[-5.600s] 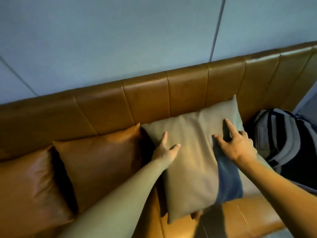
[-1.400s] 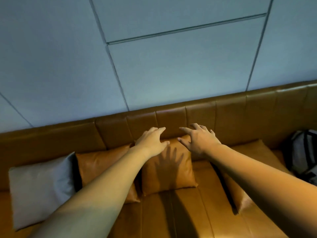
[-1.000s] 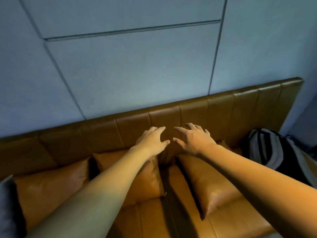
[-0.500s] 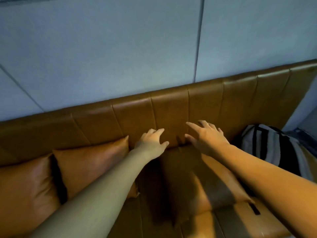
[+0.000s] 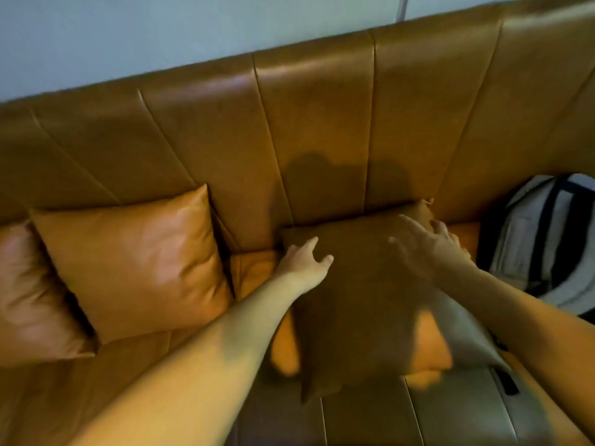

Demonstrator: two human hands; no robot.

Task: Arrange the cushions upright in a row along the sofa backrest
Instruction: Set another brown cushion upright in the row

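Note:
A tan leather cushion (image 5: 354, 304) lies in shadow on the sofa seat, leaning low against the backrest (image 5: 315, 123). My left hand (image 5: 304, 262) hovers at its upper left corner with fingers apart. Blurred by motion, my right hand (image 5: 428, 249) is spread over its upper right corner near the top edge. Whether either hand touches the cushion is unclear. Left of them a second tan cushion (image 5: 135, 262) stands upright against the backrest, and a third tan cushion (image 5: 29, 297) stands at the left edge.
A grey and black striped backpack (image 5: 544, 239) sits on the seat at the right end, close to the shadowed cushion. A gap of bare seat (image 5: 254, 268) lies between the upright cushion and the shadowed one. A pale wall (image 5: 161, 33) rises behind the sofa.
The view has dropped and closed in on the rightmost tan cushion. Both hands have come down from the backrest to the cushion's top corners and spread apart.

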